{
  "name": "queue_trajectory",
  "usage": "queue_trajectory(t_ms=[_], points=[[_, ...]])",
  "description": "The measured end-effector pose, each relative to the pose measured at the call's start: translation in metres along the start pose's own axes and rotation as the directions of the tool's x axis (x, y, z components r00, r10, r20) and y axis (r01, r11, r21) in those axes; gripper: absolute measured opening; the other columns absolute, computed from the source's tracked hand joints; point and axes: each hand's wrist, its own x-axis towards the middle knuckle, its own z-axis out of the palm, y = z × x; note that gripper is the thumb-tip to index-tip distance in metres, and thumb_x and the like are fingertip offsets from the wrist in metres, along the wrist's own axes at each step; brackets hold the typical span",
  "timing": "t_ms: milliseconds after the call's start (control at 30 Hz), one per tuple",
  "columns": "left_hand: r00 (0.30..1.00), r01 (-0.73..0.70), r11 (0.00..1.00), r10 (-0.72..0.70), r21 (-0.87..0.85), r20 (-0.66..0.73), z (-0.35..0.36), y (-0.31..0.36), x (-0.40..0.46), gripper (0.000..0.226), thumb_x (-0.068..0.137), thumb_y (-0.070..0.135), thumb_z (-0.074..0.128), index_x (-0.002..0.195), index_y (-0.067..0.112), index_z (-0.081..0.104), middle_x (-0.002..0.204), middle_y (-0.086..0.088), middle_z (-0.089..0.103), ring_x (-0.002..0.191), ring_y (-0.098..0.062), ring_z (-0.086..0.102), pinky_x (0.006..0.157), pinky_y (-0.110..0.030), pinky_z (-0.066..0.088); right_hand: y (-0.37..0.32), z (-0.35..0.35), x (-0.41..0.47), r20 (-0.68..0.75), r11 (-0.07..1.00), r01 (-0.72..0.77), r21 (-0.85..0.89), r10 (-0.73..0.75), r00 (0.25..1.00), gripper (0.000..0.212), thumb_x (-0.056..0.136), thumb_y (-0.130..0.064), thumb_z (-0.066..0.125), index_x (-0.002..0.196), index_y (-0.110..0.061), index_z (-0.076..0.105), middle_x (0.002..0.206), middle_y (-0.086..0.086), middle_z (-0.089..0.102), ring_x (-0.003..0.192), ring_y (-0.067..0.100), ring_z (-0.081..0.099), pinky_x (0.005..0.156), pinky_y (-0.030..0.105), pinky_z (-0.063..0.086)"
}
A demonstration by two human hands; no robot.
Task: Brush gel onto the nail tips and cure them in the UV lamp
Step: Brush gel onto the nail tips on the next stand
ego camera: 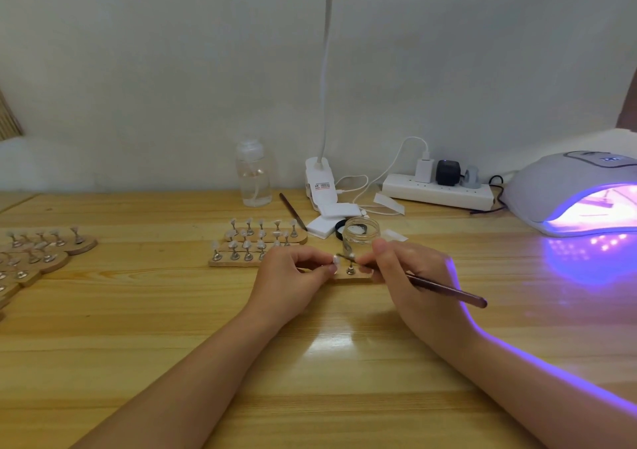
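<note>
My left hand [293, 276] pinches a small pale nail tip [334, 260] on its holder, just above a wooden strip [348, 275] that carries a metal stand. My right hand [410, 272] grips a thin dark brush [444, 289], whose tip reaches the nail tip. A small clear gel jar [360, 235] stands open right behind the hands, its black lid [341, 227] beside it. The UV lamp [572, 197] glows purple at the right edge, with something lying inside its opening.
Two wooden strips of nail tips on stands [258, 241] lie left of the jar, and more strips [38, 252] sit at the far left. A clear pump bottle [253, 176], a clip desk lamp [319, 183], a second brush [293, 210], white pads [327, 222] and a power strip [437, 191] line the back.
</note>
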Motion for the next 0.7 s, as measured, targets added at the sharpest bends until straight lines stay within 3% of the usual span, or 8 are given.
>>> queue_trajectory(t_ms=[167,300,433,567,700], points=[[1.0,-0.019,1.0,0.019,-0.005,0.003,0.0002,-0.0005,-0.0003,0.013,0.076,0.009,0.072,0.076,0.022,0.071,0.077,0.012,0.067,0.07,0.006,0.06,0.065,-0.003,0.043,-0.0017,0.0004,-0.002,0.045,0.993,-0.095,0.071,0.092,0.995,0.038,0.086,-0.053,0.046,0.066,-0.031,0.068,0.057,-0.014,0.065,0.055,0.0,0.062,0.056,0.012,0.046],[1.0,-0.02,1.0,0.02,-0.017,0.001,0.0002,-0.0007,0.0001,0.014,0.075,0.008,0.072,0.077,0.022,0.072,0.076,0.012,0.067,0.069,0.007,0.06,0.065,-0.003,0.043,-0.0019,-0.0001,0.0006,0.011,0.999,0.033,-0.041,-0.032,0.999,0.032,0.09,-0.041,0.046,0.079,-0.024,0.071,0.058,-0.026,0.057,0.061,-0.006,0.06,0.056,0.009,0.045],[0.999,-0.045,0.999,0.045,-0.018,0.004,0.0002,-0.0004,-0.0003,0.018,0.076,0.008,0.072,0.074,0.026,0.071,0.075,0.015,0.067,0.069,0.009,0.06,0.066,-0.004,0.044,-0.0018,-0.0006,-0.0029,0.041,0.995,-0.086,0.042,0.085,0.996,0.039,0.087,-0.056,0.046,0.068,-0.031,0.069,0.054,-0.018,0.063,0.055,-0.002,0.061,0.056,0.012,0.046],[0.999,-0.04,0.999,0.04,-0.023,0.0,0.0001,-0.0005,-0.0005,0.02,0.076,0.009,0.072,0.072,0.029,0.07,0.074,0.016,0.067,0.071,0.005,0.061,0.068,-0.006,0.046,-0.0024,-0.0003,-0.0003,-0.009,0.999,0.003,-0.04,-0.003,1.0,0.033,0.091,-0.043,0.047,0.076,-0.025,0.071,0.056,-0.028,0.058,0.061,-0.008,0.06,0.059,0.006,0.043],[0.999,-0.047,0.999,0.047,-0.018,0.006,-0.0002,-0.0008,-0.0009,0.019,0.075,0.009,0.072,0.072,0.028,0.07,0.074,0.015,0.067,0.071,0.004,0.061,0.067,-0.008,0.046,-0.0025,0.0001,-0.0013,0.037,0.997,-0.078,0.022,0.077,0.996,0.036,0.087,-0.052,0.045,0.067,-0.033,0.068,0.055,-0.022,0.062,0.055,-0.003,0.061,0.055,0.011,0.045]])
